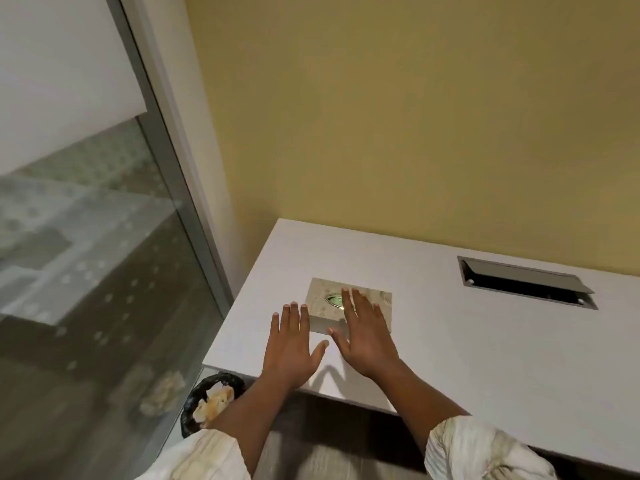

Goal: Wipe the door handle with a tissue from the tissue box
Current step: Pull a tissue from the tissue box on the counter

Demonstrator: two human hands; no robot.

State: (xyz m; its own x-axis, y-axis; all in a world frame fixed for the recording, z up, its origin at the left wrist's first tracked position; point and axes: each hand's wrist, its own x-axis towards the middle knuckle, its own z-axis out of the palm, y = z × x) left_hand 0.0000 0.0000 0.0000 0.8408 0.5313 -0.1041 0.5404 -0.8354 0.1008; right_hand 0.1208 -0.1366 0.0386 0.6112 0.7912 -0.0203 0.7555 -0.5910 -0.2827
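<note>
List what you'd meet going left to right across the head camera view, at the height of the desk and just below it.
Glass panel → black-lined bin → left hand → right hand, over the tissue box → cable slot in the desk. Both hands are open and empty.

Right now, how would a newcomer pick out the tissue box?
Find the white desk against the yellow wall. Near its left end sits the tissue box, small, square and beige-patterned, with an oval opening on top. The right hand hovers over it; the left hand is beside it.
</note>
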